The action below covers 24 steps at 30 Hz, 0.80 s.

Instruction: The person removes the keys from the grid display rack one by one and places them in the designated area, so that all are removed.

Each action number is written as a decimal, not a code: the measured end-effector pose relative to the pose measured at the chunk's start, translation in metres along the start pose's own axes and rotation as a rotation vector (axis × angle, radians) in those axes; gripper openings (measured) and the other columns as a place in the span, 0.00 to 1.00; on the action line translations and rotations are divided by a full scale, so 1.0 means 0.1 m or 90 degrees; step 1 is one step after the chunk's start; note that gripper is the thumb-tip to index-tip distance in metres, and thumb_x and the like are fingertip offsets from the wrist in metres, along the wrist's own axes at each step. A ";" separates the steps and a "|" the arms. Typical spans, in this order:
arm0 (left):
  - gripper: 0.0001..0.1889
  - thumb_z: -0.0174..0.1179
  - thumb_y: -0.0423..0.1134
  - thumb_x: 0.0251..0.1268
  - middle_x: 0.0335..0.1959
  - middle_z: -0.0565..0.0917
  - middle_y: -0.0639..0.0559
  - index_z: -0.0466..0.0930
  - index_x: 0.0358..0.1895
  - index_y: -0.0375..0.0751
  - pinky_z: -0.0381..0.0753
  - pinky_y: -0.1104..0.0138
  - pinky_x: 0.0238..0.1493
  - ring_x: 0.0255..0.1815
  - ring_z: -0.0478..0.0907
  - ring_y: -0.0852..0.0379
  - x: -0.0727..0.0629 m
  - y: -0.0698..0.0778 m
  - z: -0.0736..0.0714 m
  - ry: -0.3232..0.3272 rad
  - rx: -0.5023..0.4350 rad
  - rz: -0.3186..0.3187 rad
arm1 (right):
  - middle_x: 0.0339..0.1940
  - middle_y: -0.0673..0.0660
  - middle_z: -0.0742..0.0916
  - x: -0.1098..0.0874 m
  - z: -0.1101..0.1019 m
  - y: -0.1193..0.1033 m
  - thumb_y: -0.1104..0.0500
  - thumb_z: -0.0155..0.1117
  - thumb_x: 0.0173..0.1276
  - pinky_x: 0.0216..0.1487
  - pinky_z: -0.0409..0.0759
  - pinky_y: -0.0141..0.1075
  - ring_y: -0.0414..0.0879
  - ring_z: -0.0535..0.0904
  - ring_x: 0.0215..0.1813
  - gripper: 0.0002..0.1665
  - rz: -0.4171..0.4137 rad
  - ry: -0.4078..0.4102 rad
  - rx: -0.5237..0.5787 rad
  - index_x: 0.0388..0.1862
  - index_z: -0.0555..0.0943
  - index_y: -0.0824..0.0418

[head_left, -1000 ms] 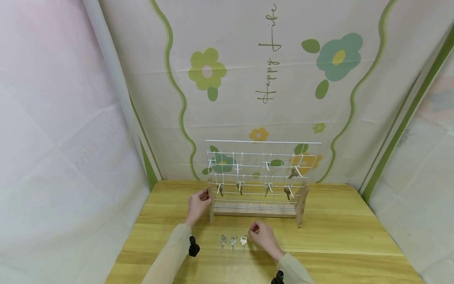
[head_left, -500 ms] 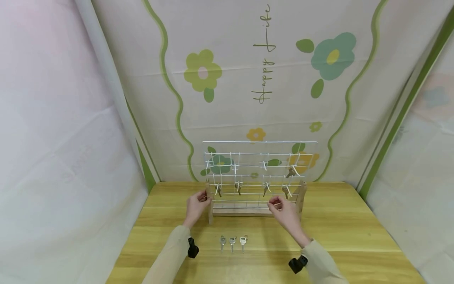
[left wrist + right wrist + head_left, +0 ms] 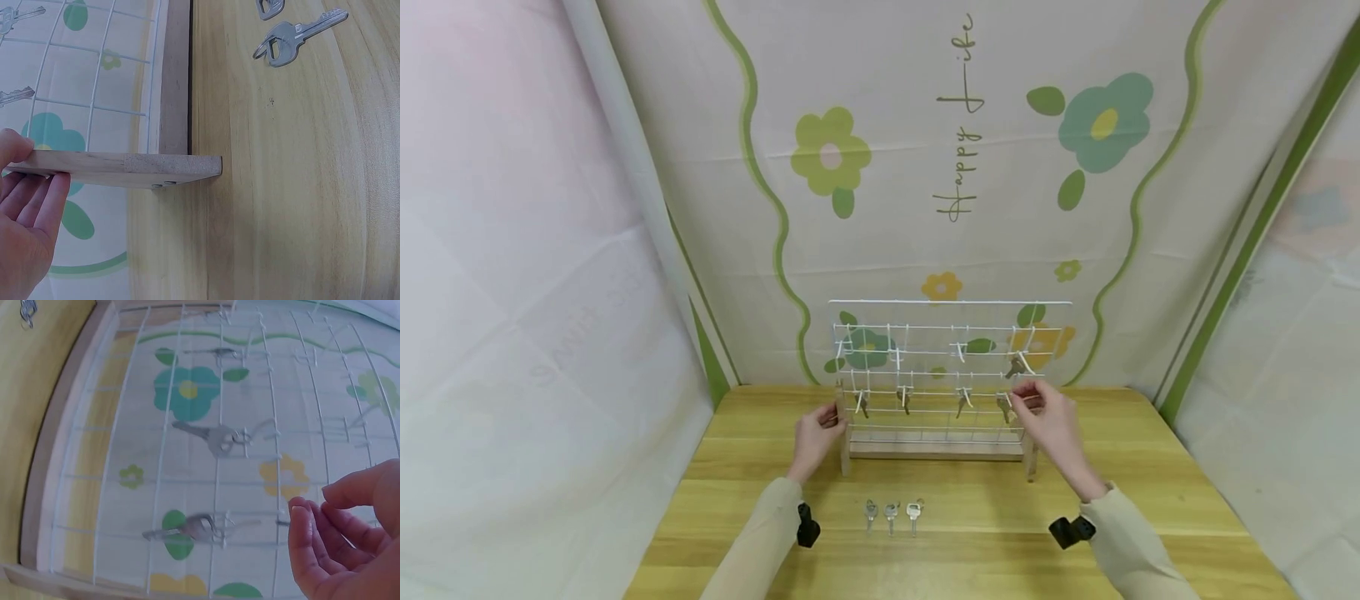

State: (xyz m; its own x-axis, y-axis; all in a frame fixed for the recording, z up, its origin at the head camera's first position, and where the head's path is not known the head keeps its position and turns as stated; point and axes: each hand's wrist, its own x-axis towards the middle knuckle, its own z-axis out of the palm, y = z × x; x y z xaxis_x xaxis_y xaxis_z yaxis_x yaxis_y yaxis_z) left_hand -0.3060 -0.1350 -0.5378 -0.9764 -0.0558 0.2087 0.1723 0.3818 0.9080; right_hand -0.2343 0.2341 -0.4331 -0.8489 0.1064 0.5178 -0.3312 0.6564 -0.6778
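Left hand (image 3: 815, 439) pinches the rack's left upright (image 3: 172, 164), toward the table's far-left corner; presumably steadying. Three loose keys (image 3: 892, 509) in a row on the table (image 3: 1150, 508), near side of the rack (image 3: 936, 452). Five hanging keys (image 3: 219, 439) on the wires. Right hand (image 3: 1051, 419) at rack's right end, fingertips nearly together by the lowest right key; can't tell if they hold anything. Likely step: hanging keys. Next move calls for careful alignment.

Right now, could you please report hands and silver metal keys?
Left hand gripping pale wooden side panel. Right hand partly blocking white wire grid, grip unclear. Three keys on yellow wooden table, five hung.
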 end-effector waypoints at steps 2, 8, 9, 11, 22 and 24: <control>0.20 0.65 0.28 0.61 0.53 0.84 0.30 0.79 0.57 0.25 0.89 0.59 0.50 0.52 0.85 0.38 -0.01 0.01 0.00 0.000 -0.001 0.000 | 0.35 0.65 0.89 0.05 -0.06 0.02 0.67 0.65 0.65 0.31 0.80 0.16 0.38 0.84 0.31 0.04 -0.010 0.017 -0.016 0.38 0.82 0.67; 0.20 0.66 0.28 0.60 0.53 0.84 0.30 0.79 0.56 0.24 0.89 0.58 0.50 0.53 0.85 0.38 -0.01 0.04 -0.01 -0.001 -0.005 -0.003 | 0.35 0.66 0.89 0.19 -0.15 0.07 0.68 0.66 0.65 0.30 0.76 0.12 0.49 0.86 0.32 0.05 -0.044 0.055 -0.040 0.39 0.81 0.69; 0.20 0.65 0.28 0.60 0.53 0.84 0.30 0.79 0.56 0.24 0.89 0.58 0.50 0.53 0.85 0.38 -0.01 0.04 -0.01 -0.001 -0.007 -0.002 | 0.35 0.66 0.89 0.22 -0.16 0.07 0.68 0.66 0.65 0.30 0.76 0.11 0.46 0.86 0.32 0.06 -0.049 0.060 -0.038 0.40 0.81 0.69; 0.20 0.65 0.27 0.60 0.52 0.84 0.29 0.79 0.56 0.24 0.89 0.58 0.50 0.52 0.85 0.37 -0.01 0.03 -0.01 0.000 -0.012 -0.001 | 0.35 0.66 0.89 0.25 -0.16 0.08 0.68 0.67 0.65 0.31 0.75 0.10 0.40 0.84 0.32 0.07 -0.057 0.066 -0.036 0.40 0.81 0.69; 0.20 0.65 0.26 0.59 0.52 0.84 0.29 0.79 0.56 0.23 0.89 0.59 0.49 0.52 0.85 0.37 0.00 0.01 0.01 0.004 -0.028 -0.005 | 0.39 0.66 0.88 0.38 -0.10 0.10 0.69 0.69 0.63 0.36 0.72 0.07 0.55 0.85 0.38 0.12 -0.068 0.055 -0.034 0.44 0.79 0.70; 0.20 0.66 0.26 0.59 0.52 0.84 0.29 0.79 0.56 0.23 0.89 0.60 0.49 0.52 0.85 0.37 0.00 0.01 0.01 0.002 -0.024 -0.006 | 0.39 0.65 0.89 0.39 -0.09 0.10 0.69 0.69 0.63 0.36 0.72 0.07 0.53 0.85 0.38 0.12 -0.069 0.062 -0.033 0.45 0.79 0.69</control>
State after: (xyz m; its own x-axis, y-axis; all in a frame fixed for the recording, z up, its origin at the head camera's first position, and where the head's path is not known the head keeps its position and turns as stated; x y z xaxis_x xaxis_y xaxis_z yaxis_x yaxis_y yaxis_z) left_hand -0.3061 -0.1338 -0.5372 -0.9774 -0.0626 0.2018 0.1684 0.3463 0.9229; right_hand -0.2674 0.2519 -0.4147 -0.7648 0.1026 0.6361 -0.3947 0.7057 -0.5884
